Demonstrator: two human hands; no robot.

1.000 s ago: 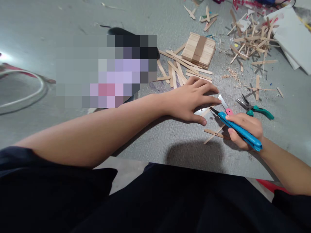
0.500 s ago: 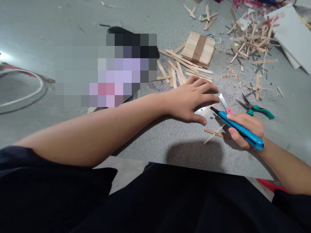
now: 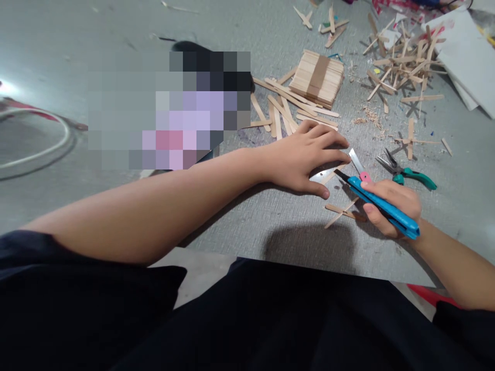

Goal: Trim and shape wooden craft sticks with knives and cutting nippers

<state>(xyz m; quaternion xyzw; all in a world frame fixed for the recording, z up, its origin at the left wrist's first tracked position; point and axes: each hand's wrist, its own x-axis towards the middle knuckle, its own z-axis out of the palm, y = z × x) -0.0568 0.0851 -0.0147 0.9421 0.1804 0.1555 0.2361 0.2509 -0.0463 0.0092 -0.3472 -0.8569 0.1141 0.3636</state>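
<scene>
My left hand [image 3: 301, 159] rests palm down with its fingers spread. Between its thumb and forefinger show a shiny metal piece [image 3: 322, 176] with holes and part of a thin wooden stick; the rest of both is hidden. My right hand [image 3: 394, 203] is closed around a blue utility knife [image 3: 381, 203], whose dark blade tip points left toward that stick. Just beyond the knife, a pink-handled blade [image 3: 356, 161] lies close to my left fingertips. Below the knife's tip are two crossed craft sticks [image 3: 342, 211] on the grey table [image 3: 232, 216].
Green-handled pliers [image 3: 417, 176] lie right of the knife. A banded bundle of craft sticks [image 3: 303, 77] stands behind my left hand, with loose sticks [image 3: 276, 116] beside it. Crossed sticks [image 3: 406, 64] pile up at the back right, near white sheets [image 3: 464, 56]. A blurred-out patch covers the left.
</scene>
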